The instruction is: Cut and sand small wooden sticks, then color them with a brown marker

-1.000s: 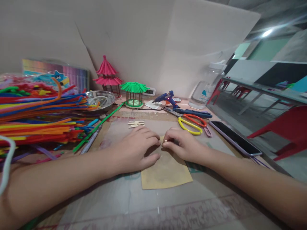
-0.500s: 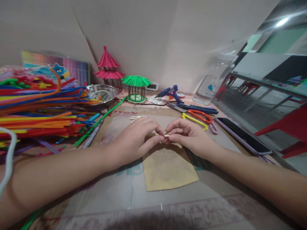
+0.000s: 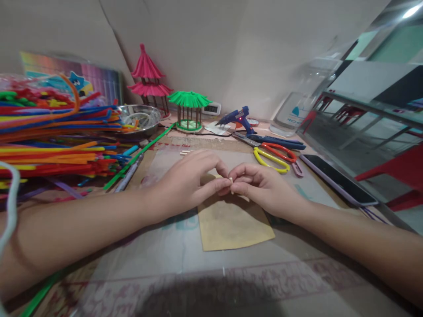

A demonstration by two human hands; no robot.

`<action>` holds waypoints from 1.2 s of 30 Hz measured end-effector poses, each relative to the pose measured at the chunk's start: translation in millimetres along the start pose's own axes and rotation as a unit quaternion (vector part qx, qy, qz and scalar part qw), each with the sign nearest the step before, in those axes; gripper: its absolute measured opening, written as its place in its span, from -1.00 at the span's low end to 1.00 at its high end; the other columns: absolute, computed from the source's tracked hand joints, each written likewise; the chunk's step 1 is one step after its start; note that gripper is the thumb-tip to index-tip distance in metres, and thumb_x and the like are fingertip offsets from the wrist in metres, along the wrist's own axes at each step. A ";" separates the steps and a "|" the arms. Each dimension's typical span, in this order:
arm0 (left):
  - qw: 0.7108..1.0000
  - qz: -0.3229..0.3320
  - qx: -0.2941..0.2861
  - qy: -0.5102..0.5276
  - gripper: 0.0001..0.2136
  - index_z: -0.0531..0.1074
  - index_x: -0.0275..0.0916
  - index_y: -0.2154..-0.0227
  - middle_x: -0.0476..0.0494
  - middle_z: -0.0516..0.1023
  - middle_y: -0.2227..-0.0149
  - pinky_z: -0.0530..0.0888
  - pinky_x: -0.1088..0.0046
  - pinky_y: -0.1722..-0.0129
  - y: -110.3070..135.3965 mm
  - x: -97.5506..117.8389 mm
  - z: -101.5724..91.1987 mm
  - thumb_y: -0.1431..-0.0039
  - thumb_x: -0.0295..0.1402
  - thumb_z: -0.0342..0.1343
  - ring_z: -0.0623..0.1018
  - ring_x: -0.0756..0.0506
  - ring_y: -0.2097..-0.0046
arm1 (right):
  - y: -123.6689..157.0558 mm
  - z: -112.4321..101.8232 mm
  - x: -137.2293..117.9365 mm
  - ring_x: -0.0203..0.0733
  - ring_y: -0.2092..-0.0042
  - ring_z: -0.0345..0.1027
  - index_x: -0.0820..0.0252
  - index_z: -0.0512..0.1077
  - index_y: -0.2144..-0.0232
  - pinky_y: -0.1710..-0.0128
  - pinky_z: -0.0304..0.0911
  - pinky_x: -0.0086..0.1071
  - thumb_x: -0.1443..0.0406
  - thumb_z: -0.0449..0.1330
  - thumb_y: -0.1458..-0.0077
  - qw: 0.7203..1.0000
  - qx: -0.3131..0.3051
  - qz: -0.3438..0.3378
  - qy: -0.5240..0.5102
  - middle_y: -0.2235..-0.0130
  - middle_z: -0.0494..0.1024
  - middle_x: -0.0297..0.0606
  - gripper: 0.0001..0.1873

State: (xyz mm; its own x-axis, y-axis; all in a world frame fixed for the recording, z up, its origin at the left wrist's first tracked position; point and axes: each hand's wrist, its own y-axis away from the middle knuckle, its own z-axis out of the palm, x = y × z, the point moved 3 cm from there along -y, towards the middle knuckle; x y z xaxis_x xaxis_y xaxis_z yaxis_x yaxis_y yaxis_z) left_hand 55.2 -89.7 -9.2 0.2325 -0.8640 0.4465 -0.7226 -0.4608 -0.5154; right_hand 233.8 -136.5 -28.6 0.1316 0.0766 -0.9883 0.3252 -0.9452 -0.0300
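Note:
My left hand (image 3: 188, 182) and my right hand (image 3: 261, 187) meet fingertip to fingertip over the far edge of a tan paper sheet (image 3: 234, 224) in the middle of the table. Together they pinch a small pale wooden stick (image 3: 231, 181), which stands roughly upright between the thumbs and forefingers. Both hands are curled closed around it. A few more pale short sticks (image 3: 185, 152) lie just beyond my left hand.
A big heap of coloured pipe cleaners (image 3: 53, 145) fills the left. Behind stand a metal bowl (image 3: 140, 119), a pink pagoda model (image 3: 147, 86) and a green pavilion model (image 3: 188, 110). A blue glue gun (image 3: 238, 119), scissors (image 3: 272, 154) and a phone (image 3: 339, 178) lie at right.
Both hands have lifted off the paper and drawn together, and the small stick has turned from lying sideways to standing upright between the fingertips. The camera view tilted slightly.

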 end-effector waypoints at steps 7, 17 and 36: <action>0.999 0.036 0.010 -0.019 -0.87 0.44 -0.21 0.18 -0.05 0.57 0.18 0.40 0.39 0.07 0.0 3.9 -1.1 -0.34 -0.26 0.16 0.53 -0.08 0.10 | -1.5 -3.9 -1.3 -0.23 0.29 0.53 0.16 0.52 0.34 0.25 0.44 -0.37 0.26 0.30 -0.11 0.998 0.021 -0.029 0.054 0.34 0.63 -0.31 -0.91; 0.999 0.023 0.001 -0.034 -0.85 0.45 -0.19 0.15 -0.06 0.58 0.14 0.40 0.37 0.05 0.2 4.2 -2.3 -0.33 -0.24 0.17 0.53 -0.10 0.07 | -3.5 -5.3 -0.8 -0.22 0.30 0.52 0.12 0.55 0.39 0.17 0.48 -0.29 0.14 0.41 -0.02 1.000 0.019 0.000 -0.002 0.38 0.63 -0.33 -0.80; 0.998 -0.022 -0.035 -0.040 -0.86 0.43 -0.22 0.15 -0.15 0.56 0.12 0.42 0.25 0.03 -0.4 -2.5 6.7 -0.29 -0.31 0.08 0.53 -0.16 0.05 | -6.9 -9.3 0.4 -0.20 0.28 0.52 0.16 0.47 0.36 0.13 0.44 -0.23 0.03 0.37 -0.08 0.998 0.015 -0.004 -0.054 0.36 0.59 -0.29 -0.67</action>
State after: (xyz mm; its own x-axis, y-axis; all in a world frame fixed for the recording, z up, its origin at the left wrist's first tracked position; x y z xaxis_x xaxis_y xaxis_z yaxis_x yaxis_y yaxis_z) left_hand 59.3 -88.7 -15.0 0.3133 -0.8583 0.4065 -0.7533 -0.4852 -0.4439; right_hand 240.2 -127.0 -27.4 0.0266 0.0516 -0.9983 0.2967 -0.9541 -0.0414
